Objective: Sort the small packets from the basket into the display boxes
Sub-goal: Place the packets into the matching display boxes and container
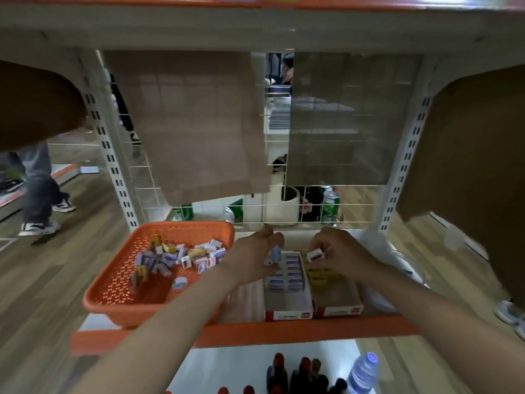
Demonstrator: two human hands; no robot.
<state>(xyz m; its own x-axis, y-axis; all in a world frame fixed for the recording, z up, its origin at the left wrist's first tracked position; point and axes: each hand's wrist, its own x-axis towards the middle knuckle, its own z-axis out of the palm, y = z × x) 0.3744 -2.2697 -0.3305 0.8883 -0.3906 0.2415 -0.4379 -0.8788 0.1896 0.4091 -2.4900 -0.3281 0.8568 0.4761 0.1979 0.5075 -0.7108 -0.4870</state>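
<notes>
Both hands were over the far ends of the two display boxes, well right of the basket (181,225) on the shelf (284,331). The left hand (255,251) had its grip closed on a blue packet (275,253), pinched at the fingertips with the long axis roughly upright. It hung right above the back of the left display box (287,311), which was already part filled with rows of blue packets lying flat. The drop was probably straight down and slightly toward the person, and the packet likely needed tipping flat to match the rows. The right hand (338,251) had its grip closed on a white packet (314,255), long axis roughly level. It sat over the back left corner of the right display box (338,309), near the wall shared by the boxes. That box held yellow packets, so white probably didn't belong there; its slot was unclear. The loose packets (176,257) were heaped at the basket's back, just left of the left wrist, so the left hand was nearer for the next pick. The boxes touched side by side at the shelf front.
</notes>
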